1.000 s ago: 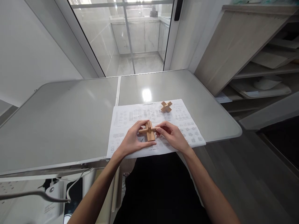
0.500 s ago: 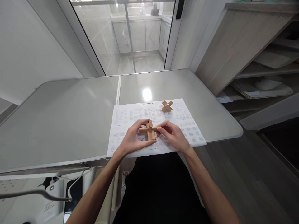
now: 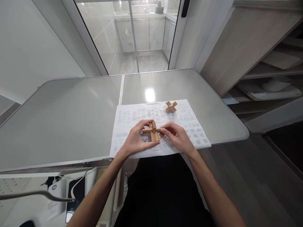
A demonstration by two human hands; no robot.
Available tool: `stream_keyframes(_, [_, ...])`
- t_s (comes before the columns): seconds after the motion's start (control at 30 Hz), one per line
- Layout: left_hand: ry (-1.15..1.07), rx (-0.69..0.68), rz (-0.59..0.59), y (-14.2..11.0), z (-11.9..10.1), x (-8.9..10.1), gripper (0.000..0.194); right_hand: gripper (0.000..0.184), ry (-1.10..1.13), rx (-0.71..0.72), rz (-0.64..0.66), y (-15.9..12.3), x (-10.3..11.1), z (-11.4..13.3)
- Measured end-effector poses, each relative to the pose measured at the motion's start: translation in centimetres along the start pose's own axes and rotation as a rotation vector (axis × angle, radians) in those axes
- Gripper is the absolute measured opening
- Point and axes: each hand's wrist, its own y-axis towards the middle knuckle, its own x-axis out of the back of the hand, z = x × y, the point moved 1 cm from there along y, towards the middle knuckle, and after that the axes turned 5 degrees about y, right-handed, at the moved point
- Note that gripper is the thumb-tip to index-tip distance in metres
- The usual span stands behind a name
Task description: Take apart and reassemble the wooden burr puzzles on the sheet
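Between my two hands is a wooden interlocking puzzle [image 3: 154,136], made of crossed light-brown bars. My left hand [image 3: 136,138] grips it with fingers at the far end and thumb at the near end of its wide bar. The fingertips of my right hand [image 3: 176,135] pinch the right end of the bar that runs crosswise through it. Under both hands lies a white instruction sheet [image 3: 127,121] printed with small diagrams. On the sheet's far right part stands another wooden puzzle [image 3: 170,107], star-shaped with crossed bars, which neither hand touches.
The grey table [image 3: 71,126] has a seam to the left of the sheet. A shelf unit [image 3: 220,53] stands at the right. Below the table's left front edge are a white power bank-like box [image 3: 56,195], a phone [image 3: 75,195] and a cable [image 3: 35,194].
The view has shifted slightly, so everything sits a little differently in the picture. Both hands keep their hold on the wooden puzzle, with hardly any visible movement.
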Motion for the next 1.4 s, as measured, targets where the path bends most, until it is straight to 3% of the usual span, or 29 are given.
stream_keyframes(0.57, [-0.064,0.028,0.057,-0.3,-0.1,0.0,0.076,0.025,0.000,-0.027,0.031,-0.2,0.1,0.1])
stream_keyframes(0.9, [-0.072,0.014,0.009,-0.4,-0.2,0.3,0.078,0.024,-0.019,0.025,-0.015,-0.3,-0.2,0.0])
stream_keyframes(1.17, [-0.070,0.001,-0.005,-0.1,-2.4,0.5,0.079,0.017,-0.020,0.085,0.001,-1.3,0.3,1.2])
stream_keyframes(1.4, [-0.094,0.014,-0.019,0.6,-4.8,1.8,0.078,0.015,-0.019,0.111,-0.036,-1.6,0.5,3.0])
